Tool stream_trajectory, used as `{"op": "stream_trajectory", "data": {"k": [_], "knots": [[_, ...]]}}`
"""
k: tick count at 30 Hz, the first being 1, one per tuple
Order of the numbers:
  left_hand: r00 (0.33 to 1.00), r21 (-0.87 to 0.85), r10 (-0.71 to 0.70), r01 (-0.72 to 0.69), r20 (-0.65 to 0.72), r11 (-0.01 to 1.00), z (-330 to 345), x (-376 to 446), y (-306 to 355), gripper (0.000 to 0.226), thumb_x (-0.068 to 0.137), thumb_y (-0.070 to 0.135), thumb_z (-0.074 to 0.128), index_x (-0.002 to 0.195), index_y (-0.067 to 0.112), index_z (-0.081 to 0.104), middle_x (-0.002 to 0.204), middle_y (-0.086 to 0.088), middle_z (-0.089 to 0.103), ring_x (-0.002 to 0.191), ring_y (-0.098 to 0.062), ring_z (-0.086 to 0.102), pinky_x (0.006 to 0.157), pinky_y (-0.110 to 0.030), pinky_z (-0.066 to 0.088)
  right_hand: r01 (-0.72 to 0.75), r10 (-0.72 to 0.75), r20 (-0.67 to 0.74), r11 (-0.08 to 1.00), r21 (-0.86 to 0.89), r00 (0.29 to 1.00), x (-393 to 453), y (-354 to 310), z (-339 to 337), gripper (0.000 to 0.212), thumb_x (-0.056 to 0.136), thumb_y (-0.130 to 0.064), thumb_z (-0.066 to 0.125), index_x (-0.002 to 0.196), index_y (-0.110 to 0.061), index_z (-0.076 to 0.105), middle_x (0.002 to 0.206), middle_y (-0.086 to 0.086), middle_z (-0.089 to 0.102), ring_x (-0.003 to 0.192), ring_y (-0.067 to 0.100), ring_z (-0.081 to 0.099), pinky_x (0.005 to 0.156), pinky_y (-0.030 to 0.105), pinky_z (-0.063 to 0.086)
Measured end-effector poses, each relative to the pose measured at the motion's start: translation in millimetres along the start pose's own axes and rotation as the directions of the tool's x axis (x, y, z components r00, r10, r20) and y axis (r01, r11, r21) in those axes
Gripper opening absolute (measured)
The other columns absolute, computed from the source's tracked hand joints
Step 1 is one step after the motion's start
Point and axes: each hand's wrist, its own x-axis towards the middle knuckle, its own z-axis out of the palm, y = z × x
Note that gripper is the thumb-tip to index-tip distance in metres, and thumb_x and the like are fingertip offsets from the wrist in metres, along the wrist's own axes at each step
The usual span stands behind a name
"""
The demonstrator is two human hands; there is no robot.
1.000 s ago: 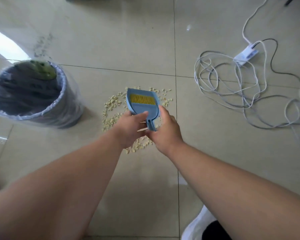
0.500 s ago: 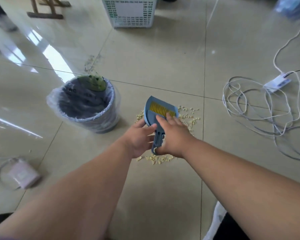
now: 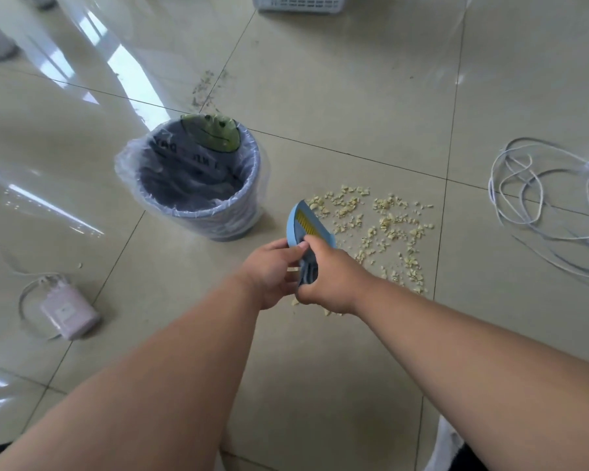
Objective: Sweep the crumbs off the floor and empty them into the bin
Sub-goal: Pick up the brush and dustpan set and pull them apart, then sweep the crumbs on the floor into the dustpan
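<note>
- Bin: bag-lined, left of dustpan set.
- Left hand pinches pan edge; right hand wraps handle.
- Set likely light, stiff plastic; grip handles.
- Crumbs: loose, scatter-prone, right of pan.
- Floor: glossy tile, probably slick; cables far right.

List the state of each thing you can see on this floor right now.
dustpan set: held in both hands, above floor
left hand: gripping the pan
right hand: gripping the handle
crumbs: scattered, unswept
bin: upright, open, bag-lined
cable: loosely coiled
</note>
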Motion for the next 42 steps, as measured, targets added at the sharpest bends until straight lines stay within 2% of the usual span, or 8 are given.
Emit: {"op": "stream_trajectory", "data": {"k": [4,9,12,16,20,27,34,42], "knots": [[1.000,0.091,-0.028,0.029,-0.011,0.995,-13.3,2.8,10.0,0.021,0.103,0.022,0.066,0.122,0.015,0.075,0.102,-0.013,0.078,0.078,-0.031,0.074,0.070,-0.040,0.062,-0.035,0.027,0.036,0.964,0.264,0.999,7.7,6.2,8.8,0.086,0.073,-0.019,0.074,0.149,-0.036,0.038,0.131,-0.007,0.065,0.113,0.011,0.066,0.095,0.038,0.058],[0.989,0.159,-0.140,0.146,-0.046,0.976,-35.1,6.4,16.1,0.027,0.109,0.030,0.055,0.136,0.028,0.060,0.121,-0.011,0.070,0.091,-0.041,0.074,0.084,-0.053,0.061,-0.142,0.227,-0.249,0.938,0.317,0.942,20.1,16.9,12.7,0.029,0.089,-0.004,0.055,0.109,-0.021,0.067,0.092,0.004,0.074,0.070,0.018,0.064,0.055,0.025,0.046],[0.982,0.261,-0.134,0.165,-0.135,0.951,-44.1,8.3,17.9,0.024,0.111,0.035,0.045,0.134,0.033,0.052,0.121,-0.008,0.068,0.082,-0.033,0.075,0.063,-0.037,0.061,-0.206,0.362,-0.339,0.885,0.418,0.868,31.0,30.2,17.5,0.014,0.084,-0.012,0.058,0.092,-0.014,0.070,0.075,0.007,0.071,0.067,0.027,0.067,0.058,0.030,0.050],[0.971,0.346,-0.039,0.121,-0.235,0.930,-66.4,13.9,8.3,0.034,0.103,0.014,0.050,0.132,0.031,0.049,0.120,-0.015,0.065,0.068,-0.026,0.067,0.046,-0.025,0.051,-0.226,0.439,-0.263,0.786,0.575,0.859,39.0,41.2,26.5,0.016,0.089,-0.009,0.065,0.104,-0.009,0.071,0.084,0.011,0.076,0.072,0.017,0.078,0.074,0.038,0.065],[0.958,0.498,0.017,0.133,-0.286,0.857,-98.7,16.6,-7.8,0.071,0.091,-0.009,0.050,0.153,0.025,0.042,0.122,-0.016,0.065,0.069,-0.026,0.073,0.050,-0.028,0.055,-0.284,0.467,-0.256,0.802,0.526,0.846,40.2,46.8,34.6,0.007,0.095,-0.010,0.065,0.101,-0.009,0.067,0.081,0.014,0.075,0.057,0.016,0.074,0.051,0.022,0.054],[0.893,0.609,-0.042,0.340,-0.448,0.716,-144.6,15.6,-18.4,0.056,0.097,-0.002,0.051,0.151,0.015,0.049,0.118,-0.025,0.068,0.069,-0.034,0.078,0.048,-0.030,0.054,-0.374,0.464,-0.167,0.841,0.391,0.870,48.4,61.4,69.1,0.005,0.095,-0.012,0.068,0.098,-0.011,0.070,0.077,0.014,0.075,0.057,0.020,0.075,0.047,0.024,0.055],[0.896,0.682,-0.054,0.374,-0.441,0.629,-146.8,11.6,-21.4,0.055,0.095,-0.003,0.048,0.145,0.018,0.057,0.099,-0.026,0.075,0.060,-0.030,0.060,0.039,-0.021,0.042,-0.444,0.488,-0.198,0.866,0.229,0.850,53.8,91.7,95.0,0.005,0.090,-0.024,0.067,0.087,-0.020,0.068,0.082,0.007,0.073,0.069,0.027,0.075,0.071,0.044,0.065],[0.912,0.665,-0.115,0.368,-0.393,0.650,-133.8,19.5,-36.3,0.066,0.095,0.000,0.060,0.155,0.023,0.047,0.088,-0.019,0.073,0.054,-0.025,0.060,0.040,-0.023,0.042,-0.494,0.507,-0.315,0.860,0.128,0.802,49.2,113.0,59.0,0.009,0.090,-0.021,0.064,0.083,-0.017,0.068,0.087,0.009,0.071,0.076,0.029,0.071,0.075,0.041,0.063]]}}
